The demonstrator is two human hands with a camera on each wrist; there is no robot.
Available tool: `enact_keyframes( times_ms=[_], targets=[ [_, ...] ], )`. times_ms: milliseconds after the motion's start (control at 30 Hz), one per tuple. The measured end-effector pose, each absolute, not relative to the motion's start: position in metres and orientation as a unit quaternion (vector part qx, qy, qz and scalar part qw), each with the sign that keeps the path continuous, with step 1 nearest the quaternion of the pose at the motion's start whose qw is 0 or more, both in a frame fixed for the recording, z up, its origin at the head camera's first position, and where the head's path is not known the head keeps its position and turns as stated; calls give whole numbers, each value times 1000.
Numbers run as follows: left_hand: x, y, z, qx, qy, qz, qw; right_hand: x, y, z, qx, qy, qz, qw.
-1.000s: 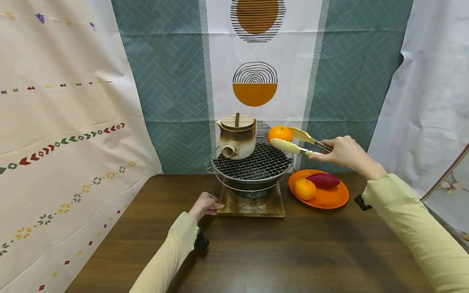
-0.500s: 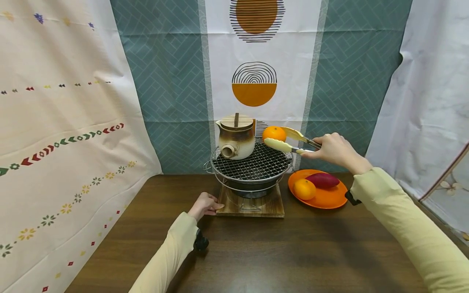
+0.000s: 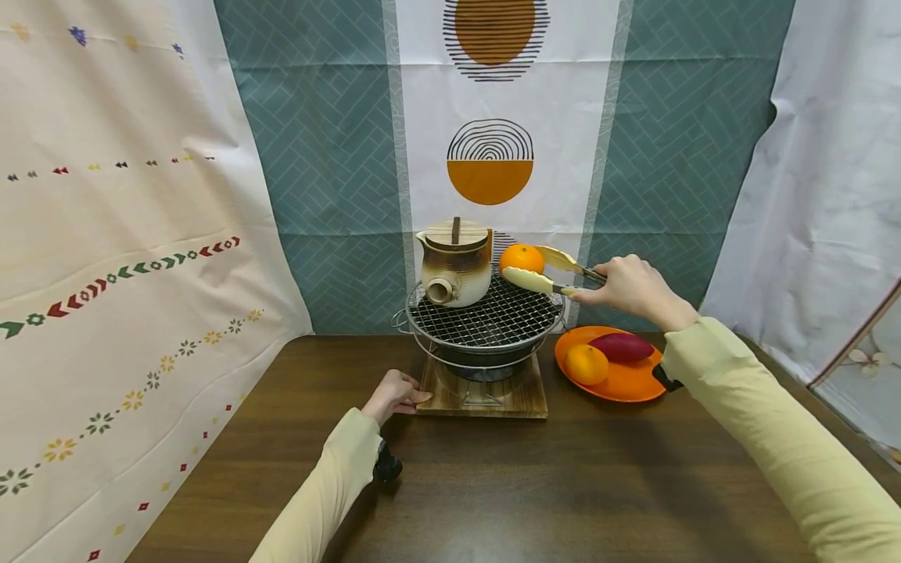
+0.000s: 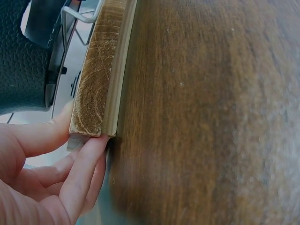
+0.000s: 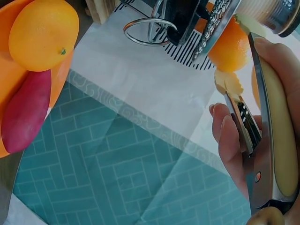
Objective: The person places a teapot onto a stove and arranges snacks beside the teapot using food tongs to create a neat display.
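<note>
My right hand (image 3: 637, 288) grips a pair of tongs (image 5: 269, 126) with cream scalloped tips. Between those tips sits an orange mandarin (image 3: 522, 259), held above the right back part of the round wire grill grate (image 3: 486, 320). To its left, a brown and cream clay teapot (image 3: 456, 270) with a wooden lid stands on the grate. My left hand (image 3: 393, 392) pinches the left front corner of the wooden board (image 4: 98, 79) beneath the grill, thumb on top and fingers at its edge and underside.
On the right, an orange plate (image 3: 633, 389) bears a second mandarin (image 3: 586, 364) and a purple sweet potato (image 3: 621, 346). Wire loops stick out at the grill's sides. A patterned cloth (image 3: 331, 156) hangs behind the brown wooden table (image 3: 507, 477), with more cloth at both sides.
My right hand has moved left with the tongs, bringing the mandarin closer to the teapot and slightly lower. My left hand stays at the board's corner.
</note>
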State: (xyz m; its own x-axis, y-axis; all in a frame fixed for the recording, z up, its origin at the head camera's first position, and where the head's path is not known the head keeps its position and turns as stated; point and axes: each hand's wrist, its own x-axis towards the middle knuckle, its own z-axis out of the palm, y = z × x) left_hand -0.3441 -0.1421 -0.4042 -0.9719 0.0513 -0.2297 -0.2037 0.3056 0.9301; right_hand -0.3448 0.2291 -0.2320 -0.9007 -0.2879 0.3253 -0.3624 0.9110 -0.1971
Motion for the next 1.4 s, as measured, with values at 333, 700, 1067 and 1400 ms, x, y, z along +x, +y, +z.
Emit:
enact_keyframes(
  times_ms=[333, 700, 1067, 1400],
  targets=[
    [-342, -142, -403, -44, 801, 587, 112, -349, 226, -234, 165, -968, 124, 144],
    [-344, -142, -401, -43, 802, 584, 117, -352, 224, -232, 164, -969, 118, 146],
    [-345, -143, -404, -46, 800, 587, 115, -354, 221, -234, 162, -969, 120, 141],
    [-345, -143, -404, -42, 800, 588, 113, -355, 221, -236, 162, -969, 123, 137]
  ],
)
